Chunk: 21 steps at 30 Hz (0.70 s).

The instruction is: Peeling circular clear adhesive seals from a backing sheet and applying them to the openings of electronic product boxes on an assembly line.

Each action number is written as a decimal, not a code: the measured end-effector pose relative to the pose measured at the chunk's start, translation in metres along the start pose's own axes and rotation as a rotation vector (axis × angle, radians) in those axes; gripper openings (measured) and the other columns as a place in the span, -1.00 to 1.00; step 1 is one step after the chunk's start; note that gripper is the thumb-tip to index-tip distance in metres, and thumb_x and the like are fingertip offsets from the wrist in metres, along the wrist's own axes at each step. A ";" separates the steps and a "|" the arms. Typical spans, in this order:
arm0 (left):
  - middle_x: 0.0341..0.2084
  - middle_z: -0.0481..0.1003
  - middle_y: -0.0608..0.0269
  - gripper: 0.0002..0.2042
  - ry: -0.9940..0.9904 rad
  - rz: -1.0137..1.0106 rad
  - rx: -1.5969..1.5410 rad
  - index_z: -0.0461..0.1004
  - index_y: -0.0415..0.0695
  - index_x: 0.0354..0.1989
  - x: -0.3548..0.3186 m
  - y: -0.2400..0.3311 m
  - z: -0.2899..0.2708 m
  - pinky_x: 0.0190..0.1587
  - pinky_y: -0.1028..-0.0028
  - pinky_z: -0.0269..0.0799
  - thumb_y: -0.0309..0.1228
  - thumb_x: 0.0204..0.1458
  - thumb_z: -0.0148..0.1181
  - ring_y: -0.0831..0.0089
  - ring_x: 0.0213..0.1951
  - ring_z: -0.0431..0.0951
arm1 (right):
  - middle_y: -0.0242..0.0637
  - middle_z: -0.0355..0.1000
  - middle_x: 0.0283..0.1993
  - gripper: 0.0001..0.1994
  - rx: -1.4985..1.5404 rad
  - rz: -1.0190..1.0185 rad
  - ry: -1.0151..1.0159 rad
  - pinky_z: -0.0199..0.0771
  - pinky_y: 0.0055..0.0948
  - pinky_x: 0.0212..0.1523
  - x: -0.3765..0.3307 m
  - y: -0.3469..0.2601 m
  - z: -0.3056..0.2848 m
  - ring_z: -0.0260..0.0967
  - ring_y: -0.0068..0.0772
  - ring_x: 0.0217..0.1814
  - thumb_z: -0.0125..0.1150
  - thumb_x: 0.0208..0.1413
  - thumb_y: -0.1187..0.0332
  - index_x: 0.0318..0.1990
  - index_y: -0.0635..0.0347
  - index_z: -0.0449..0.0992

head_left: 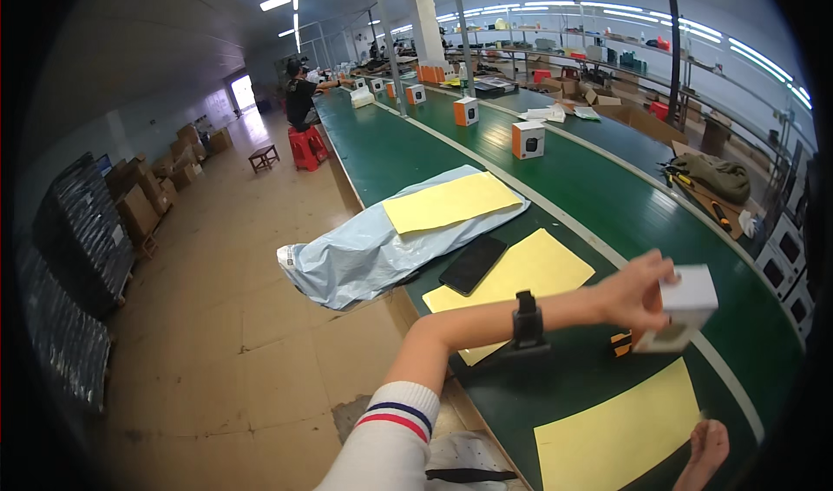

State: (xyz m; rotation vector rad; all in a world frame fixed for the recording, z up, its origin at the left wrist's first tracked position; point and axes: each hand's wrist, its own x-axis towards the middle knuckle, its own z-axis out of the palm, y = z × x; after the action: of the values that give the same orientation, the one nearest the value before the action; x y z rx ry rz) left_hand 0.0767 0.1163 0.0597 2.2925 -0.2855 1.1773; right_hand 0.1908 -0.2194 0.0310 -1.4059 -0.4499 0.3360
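My left hand [638, 293] is closed around a small white box [687, 304], held over the belt's light dividing line and blurred at its lower part. A dark strap with a small device [528, 324] is round my left wrist. Just under that hand an orange-and-black printed piece [620, 343] shows, mostly hidden. At the lower right, my right hand [710, 443] has its fingers curled together beside the edge of a yellow sheet [616, 430]; whatever they hold is hidden. Beyond my left forearm lie more yellow sheets [547, 270] with a black phone [473, 264] on them.
A pale plastic bag [364, 257] with a yellow sheet [451, 202] on top hangs over the green belt's [364, 144] left edge. White-and-orange boxes [528, 140] stand along the belt. A person [301, 96] sits at the far left. Tools [720, 215] lie at the right.
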 end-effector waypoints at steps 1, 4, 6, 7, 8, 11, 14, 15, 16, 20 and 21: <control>-0.42 0.25 0.06 -0.51 -0.029 0.020 -0.028 0.32 -0.22 -0.24 -0.009 0.016 0.004 -0.37 0.30 0.26 -0.25 -0.37 0.30 0.17 -0.36 0.27 | -0.04 0.48 -0.23 -0.78 0.006 -0.010 0.027 0.53 -0.41 -0.08 0.000 -0.005 0.000 0.47 -0.25 -0.18 0.10 0.16 0.46 -0.18 0.53 0.46; -0.40 0.27 0.07 -0.50 -0.120 0.048 -0.175 0.36 -0.21 -0.21 -0.043 0.065 0.010 -0.39 0.31 0.28 -0.28 -0.40 0.31 0.18 -0.37 0.30 | 0.01 0.46 -0.20 -0.77 0.040 -0.038 0.044 0.53 -0.38 -0.06 0.006 -0.004 0.004 0.45 -0.19 -0.15 0.07 0.16 0.47 -0.17 0.57 0.45; -0.36 0.23 0.08 -0.47 -0.236 0.067 -0.340 0.37 -0.21 -0.17 -0.059 0.083 0.024 -0.37 0.34 0.32 -0.27 -0.39 0.34 0.15 -0.37 0.32 | 0.01 0.46 -0.21 -0.77 0.055 -0.057 0.071 0.52 -0.37 -0.06 0.009 -0.001 -0.004 0.45 -0.19 -0.15 0.07 0.16 0.47 -0.17 0.57 0.45; -0.30 0.27 0.06 -0.48 -0.340 0.046 -0.402 0.39 -0.21 -0.18 -0.063 0.090 0.025 -0.32 0.34 0.35 -0.25 -0.39 0.35 0.13 -0.33 0.36 | 0.01 0.46 -0.21 -0.77 0.050 -0.057 0.077 0.52 -0.37 -0.06 0.010 0.000 -0.005 0.45 -0.20 -0.15 0.07 0.16 0.47 -0.17 0.57 0.45; -0.25 0.31 0.04 -0.48 -0.443 0.019 -0.460 0.40 -0.20 -0.19 -0.067 0.096 0.026 -0.27 0.34 0.39 -0.24 -0.38 0.36 0.10 -0.28 0.41 | 0.00 0.46 -0.21 -0.77 0.046 -0.053 0.076 0.52 -0.37 -0.06 0.010 0.000 -0.006 0.45 -0.20 -0.16 0.06 0.16 0.47 -0.17 0.57 0.45; -0.33 0.25 0.10 -0.50 -0.509 0.091 -0.549 0.39 -0.16 -0.24 -0.088 0.096 0.056 -0.31 0.35 0.32 -0.23 -0.43 0.33 0.16 -0.31 0.35 | 0.00 0.47 -0.22 -0.77 0.028 -0.029 0.089 0.52 -0.37 -0.06 0.009 -0.001 -0.005 0.46 -0.20 -0.16 0.07 0.16 0.47 -0.17 0.57 0.45; -0.33 0.24 0.14 -0.50 -0.533 0.118 -0.599 0.40 -0.14 -0.20 -0.092 0.090 0.062 -0.30 0.37 0.33 -0.22 -0.41 0.31 0.20 -0.29 0.37 | -0.01 0.47 -0.24 -0.77 0.023 -0.009 0.079 0.52 -0.38 -0.07 0.005 -0.001 -0.001 0.46 -0.23 -0.18 0.08 0.16 0.46 -0.17 0.55 0.45; -0.31 0.26 0.13 -0.49 -0.522 0.093 -0.620 0.41 -0.14 -0.20 -0.091 0.090 0.062 -0.29 0.36 0.33 -0.21 -0.41 0.31 0.19 -0.28 0.37 | -0.02 0.48 -0.24 -0.77 0.025 -0.003 0.071 0.52 -0.38 -0.07 0.004 -0.001 0.001 0.46 -0.24 -0.18 0.08 0.16 0.46 -0.17 0.54 0.45; -0.29 0.27 0.12 -0.49 -0.509 0.074 -0.644 0.42 -0.13 -0.19 -0.089 0.090 0.061 -0.28 0.36 0.34 -0.21 -0.41 0.32 0.19 -0.26 0.38 | -0.02 0.48 -0.25 -0.78 0.021 0.007 0.058 0.51 -0.39 -0.08 0.002 -0.001 0.002 0.46 -0.25 -0.18 0.08 0.16 0.46 -0.17 0.53 0.45; -0.19 0.35 0.05 -0.48 -0.412 0.080 -0.810 0.43 -0.12 -0.17 -0.098 0.093 0.073 -0.25 0.32 0.38 -0.21 -0.41 0.34 0.15 -0.21 0.42 | -0.05 0.48 -0.26 -0.81 0.017 0.056 0.014 0.51 -0.41 -0.09 -0.002 0.004 0.010 0.47 -0.29 -0.19 0.08 0.17 0.47 -0.18 0.49 0.45; -0.22 0.40 0.07 -0.50 -0.361 0.074 -0.814 0.46 -0.14 -0.17 -0.099 0.095 0.076 -0.22 0.34 0.40 -0.22 -0.36 0.37 0.16 -0.22 0.45 | -0.06 0.49 -0.26 -0.82 0.018 0.070 0.004 0.51 -0.41 -0.09 -0.002 0.005 0.011 0.47 -0.30 -0.19 0.08 0.17 0.48 -0.19 0.48 0.45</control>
State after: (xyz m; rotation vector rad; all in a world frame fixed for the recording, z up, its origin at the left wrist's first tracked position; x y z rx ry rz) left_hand 0.0301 -0.0099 -0.0208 1.7393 -0.8189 0.5063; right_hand 0.1839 -0.2106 0.0270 -1.4070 -0.3939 0.3927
